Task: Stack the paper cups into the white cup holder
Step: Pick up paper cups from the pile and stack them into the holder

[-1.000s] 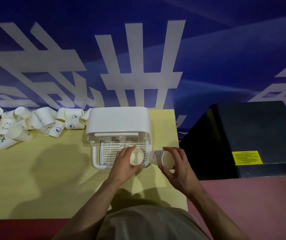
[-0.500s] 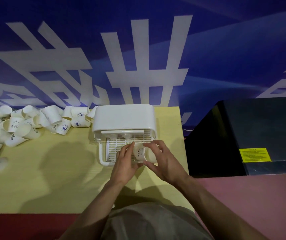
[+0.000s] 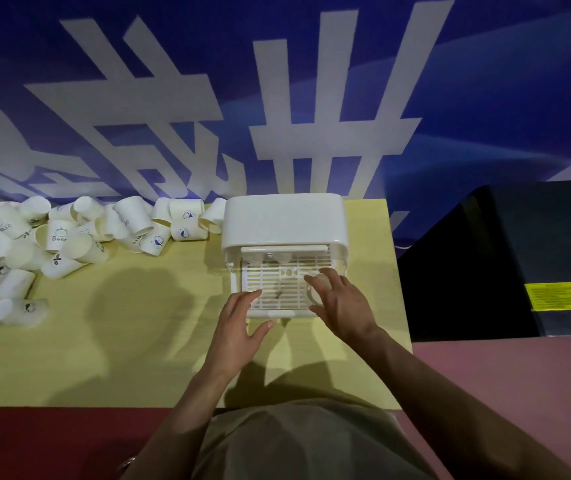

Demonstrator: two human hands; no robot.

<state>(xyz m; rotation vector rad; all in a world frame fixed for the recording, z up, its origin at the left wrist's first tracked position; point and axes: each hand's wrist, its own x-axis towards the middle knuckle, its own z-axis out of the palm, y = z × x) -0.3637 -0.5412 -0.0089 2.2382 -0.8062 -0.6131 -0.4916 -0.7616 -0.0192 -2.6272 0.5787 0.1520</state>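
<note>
The white cup holder [image 3: 284, 220] stands at the back of the yellow table, its slatted tray [image 3: 277, 285] facing me. My right hand [image 3: 343, 303] reaches over the tray's right side and grips a white paper cup [image 3: 314, 295] between thumb and fingers; the hand hides most of the cup. My left hand [image 3: 241, 323] hovers at the tray's front left corner with fingers relaxed and nothing in it. A heap of loose paper cups [image 3: 69, 237] lies at the table's back left, several on their sides.
A black box [image 3: 519, 258] with a yellow label [image 3: 557, 295] stands right of the yellow table [image 3: 121, 341], close to its right edge. A blue wall with white characters rises behind. Pink floor lies at the lower right.
Both hands had been holding cups at the tray's front. My right hand has carried a cup onto the tray's right side. My left hand has let go and drawn back to the left.
</note>
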